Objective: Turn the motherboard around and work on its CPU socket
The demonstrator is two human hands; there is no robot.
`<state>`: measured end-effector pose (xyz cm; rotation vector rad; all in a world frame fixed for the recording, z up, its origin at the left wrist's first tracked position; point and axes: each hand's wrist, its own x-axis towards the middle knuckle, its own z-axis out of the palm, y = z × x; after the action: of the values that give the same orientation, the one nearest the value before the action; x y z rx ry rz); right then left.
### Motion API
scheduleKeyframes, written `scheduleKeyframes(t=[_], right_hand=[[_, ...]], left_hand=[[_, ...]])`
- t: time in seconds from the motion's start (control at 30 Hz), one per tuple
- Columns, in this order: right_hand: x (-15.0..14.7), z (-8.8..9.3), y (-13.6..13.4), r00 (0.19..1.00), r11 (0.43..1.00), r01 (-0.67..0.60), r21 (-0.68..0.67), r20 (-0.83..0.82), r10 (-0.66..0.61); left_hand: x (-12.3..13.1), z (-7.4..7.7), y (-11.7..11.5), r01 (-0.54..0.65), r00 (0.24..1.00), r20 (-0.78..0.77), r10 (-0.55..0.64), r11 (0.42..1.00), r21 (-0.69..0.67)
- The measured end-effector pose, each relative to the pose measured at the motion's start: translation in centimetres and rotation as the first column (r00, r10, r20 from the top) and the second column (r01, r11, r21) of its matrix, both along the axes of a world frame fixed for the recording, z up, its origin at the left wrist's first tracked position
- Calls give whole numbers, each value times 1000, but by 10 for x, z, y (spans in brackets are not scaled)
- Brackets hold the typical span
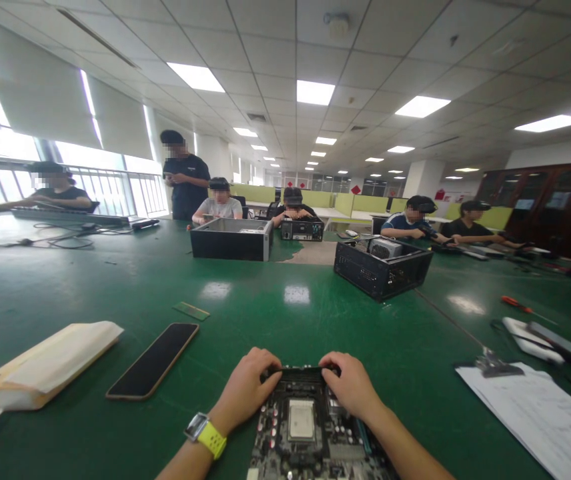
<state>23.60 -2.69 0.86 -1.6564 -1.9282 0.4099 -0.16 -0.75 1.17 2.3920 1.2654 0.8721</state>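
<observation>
**Both hands on the far edge of the motherboard**

The motherboard lies flat on the green worktop at six o'clock of the view, right in front of the person. Its near part is cut off by the frame, and the pale square processor sits at its middle. The left hand takes the far left corner and the right hand the far right corner. Each grip is closed on the board's rim, fingers curled over the far edge.

Judged from this hold, the sound way is to keep the fingers on the rim alone, clear of the processor and the small parts round it. Both hands should bear evenly so the board does not flex or tip.

A yellow-strapped watch is on the left wrist. From the board, a dark phone lies at ten o'clock and a padded envelope farther out at nine. A clipboard with papers lies at three and a red-handled screwdriver at two. An open black case stands at one o'clock and a second case at eleven, with other people seated beyond
</observation>
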Motion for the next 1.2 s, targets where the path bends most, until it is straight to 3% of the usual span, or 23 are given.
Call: scheduleKeyframes(t=[0.1,0.23,0.37,0.5,0.67,0.83,0.93,1.0,1.13,1.2], right_hand=[[-1,5,-2,1000,1000,9,2,7,-10],[-15,22,-18,998,993,10,116,65,-18],[-47,29,-46,986,972,-146,183,105,128],[-78,5,-64,928,928,-333,167,229,292],[-96,-29,-65,869,923,-366,118,398,294],[-100,-28,-67,862,936,-346,61,414,292],[-100,-26,-67,864,930,-355,96,413,287],[-100,-29,-65,854,900,-408,152,412,317],[-105,-41,-59,773,785,-583,209,440,457],[-109,-50,-55,761,770,-604,207,438,479]], left_hand=[[0,1,-1,-5,1000,8,5,1000,-10],[1,0,-2,3,1000,4,-3,1000,-3],[1,-2,-1,7,999,35,-7,1000,-3],[1,-2,-1,1,999,47,0,1000,-12],[1,-1,-2,14,1000,21,-14,1000,-12],[-1,-1,-1,15,999,47,-15,1000,2],[-2,0,-1,3,996,91,-5,1000,26],[-3,0,0,-8,994,114,3,999,42],[-3,-2,2,-50,988,147,40,996,70],[-3,-2,3,-74,986,156,61,994,79]])
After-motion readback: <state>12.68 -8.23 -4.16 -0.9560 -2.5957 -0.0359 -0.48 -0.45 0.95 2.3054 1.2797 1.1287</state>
